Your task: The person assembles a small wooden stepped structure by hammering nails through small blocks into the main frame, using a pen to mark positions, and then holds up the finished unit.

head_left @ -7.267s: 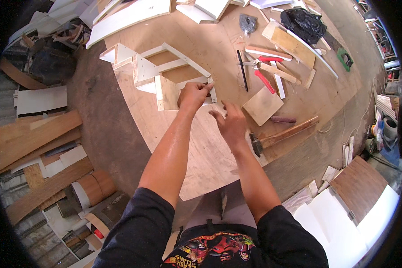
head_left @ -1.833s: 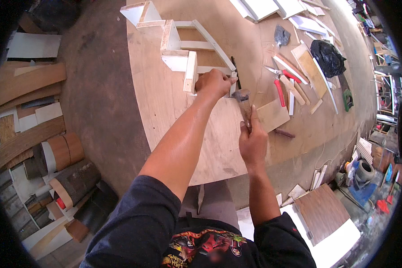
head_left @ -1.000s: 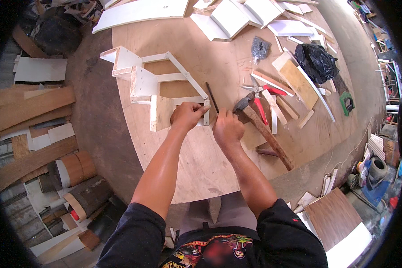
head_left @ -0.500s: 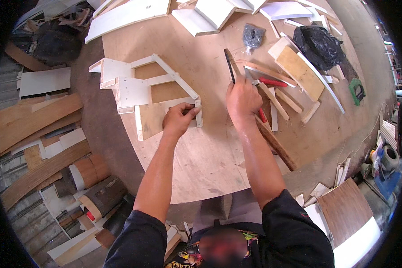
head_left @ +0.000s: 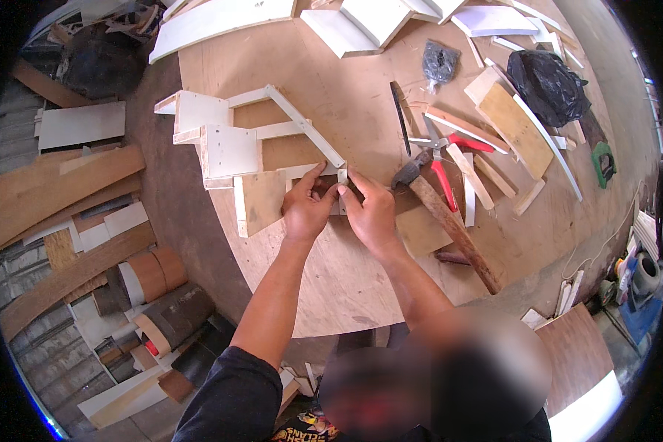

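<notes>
White wood strip (head_left: 342, 177) pinched by right hand (head_left: 370, 221); left hand (head_left: 307, 211) touched it, pinch or not couldn't tell. Strip sat at stepped frame's (head_left: 230, 149) right end, frame by worktop's (head_left: 331, 302) left edge. 1 hammer (head_left: 455, 230) lay toward near edge. Uneven hand pressure could've skewed strip.

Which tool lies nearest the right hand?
The wooden-handled hammer, its head beside the right hand; the red-handled snips lie beyond, the green-handled saw farthest.

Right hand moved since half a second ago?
Yes. Judged against the red-handled shears, the right hand has gone left and toward the person, from beside them to the frame, by its near right corner.
</notes>
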Tool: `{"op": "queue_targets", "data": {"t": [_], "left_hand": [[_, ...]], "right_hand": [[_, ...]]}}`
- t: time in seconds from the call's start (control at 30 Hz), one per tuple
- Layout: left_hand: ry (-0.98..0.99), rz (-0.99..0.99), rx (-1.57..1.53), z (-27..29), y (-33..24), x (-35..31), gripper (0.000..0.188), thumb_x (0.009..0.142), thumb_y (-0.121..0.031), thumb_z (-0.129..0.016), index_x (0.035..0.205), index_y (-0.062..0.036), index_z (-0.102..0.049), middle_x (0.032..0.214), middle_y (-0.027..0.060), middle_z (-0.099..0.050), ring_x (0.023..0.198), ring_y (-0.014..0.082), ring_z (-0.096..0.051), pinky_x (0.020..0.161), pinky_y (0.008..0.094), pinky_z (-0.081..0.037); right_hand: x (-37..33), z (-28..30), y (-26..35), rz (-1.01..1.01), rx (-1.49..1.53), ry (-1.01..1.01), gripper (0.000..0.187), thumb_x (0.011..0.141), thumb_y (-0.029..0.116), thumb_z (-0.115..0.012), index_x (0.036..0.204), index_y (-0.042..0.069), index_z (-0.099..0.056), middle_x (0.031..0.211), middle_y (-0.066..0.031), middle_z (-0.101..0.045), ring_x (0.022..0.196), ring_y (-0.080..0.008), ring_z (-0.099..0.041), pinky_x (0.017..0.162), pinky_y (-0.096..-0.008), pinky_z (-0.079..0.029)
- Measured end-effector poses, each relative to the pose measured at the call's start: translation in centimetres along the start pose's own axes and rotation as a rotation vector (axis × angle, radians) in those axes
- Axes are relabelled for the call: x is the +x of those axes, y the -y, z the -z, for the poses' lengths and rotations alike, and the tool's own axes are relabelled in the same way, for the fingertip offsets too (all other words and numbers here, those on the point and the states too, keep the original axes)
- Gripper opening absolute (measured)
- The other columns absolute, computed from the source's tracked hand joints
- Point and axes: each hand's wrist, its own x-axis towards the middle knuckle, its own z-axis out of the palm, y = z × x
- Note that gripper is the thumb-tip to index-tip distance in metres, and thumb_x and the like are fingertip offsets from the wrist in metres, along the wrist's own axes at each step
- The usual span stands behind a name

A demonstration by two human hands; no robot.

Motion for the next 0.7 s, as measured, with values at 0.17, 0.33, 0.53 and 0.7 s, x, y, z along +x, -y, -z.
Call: {"op": "queue_targets", "data": {"t": [0.17,0.33,0.53,0.7], "left_hand": [[-0.038,-0.082,-0.04,-0.4,0.6,-0.1,0.056,0.083,-0.019,-0.086,0.134,-0.0038,-0.068,0.093,0.0104,-0.076,0.07,0.0124,-0.063,0.065,0.0269,-0.052],[-0.06,-0.091,-0.05,-0.3,0.2,0.0,0.053,0.083,-0.016,-0.084,0.132,-0.0044,-0.07,0.095,0.0113,-0.077,0.07,0.0132,-0.065,0.064,0.0283,-0.052],[0.007,0.025,0.042,0.1,-0.4,0.5,0.053,0.082,-0.025,-0.086,0.13,-0.0098,-0.069,0.091,0.0091,-0.077,0.067,0.0169,-0.065,0.062,0.0332,-0.052],[0.05,0.045,-0.01,0.3,-0.5,0.7,0.055,0.083,-0.026,-0.084,0.132,-0.0116,-0.066,0.091,0.0093,-0.076,0.067,0.0195,-0.066,0.063,0.0362,-0.053]], "right_hand": [[0.1,-0.1,0.0,-0.013,-0.03,0.029,0.038,0.092,0.017,-0.074,0.123,-0.005,-0.071,0.112,-0.0262,-0.073,0.103,-0.041,-0.071,0.09,-0.0442,-0.055],[0.0,-0.4,-0.3,0.033,-0.077,-0.001,0.039,0.092,0.018,-0.074,0.124,-0.003,-0.071,0.112,-0.0255,-0.072,0.1,-0.0426,-0.07,0.088,-0.0464,-0.055],[0.4,0.0,0.4,-0.042,-0.053,0.04,0.038,0.093,0.018,-0.074,0.125,-0.002,-0.071,0.114,-0.0242,-0.072,0.104,-0.0411,-0.07,0.088,-0.0458,-0.055],[0.5,0.3,0.9,-0.097,-0.128,0.061,0.037,0.093,0.02,-0.074,0.126,0.003,-0.072,0.117,-0.0206,-0.072,0.106,-0.0398,-0.07,0.089,-0.0449,-0.055]]}}
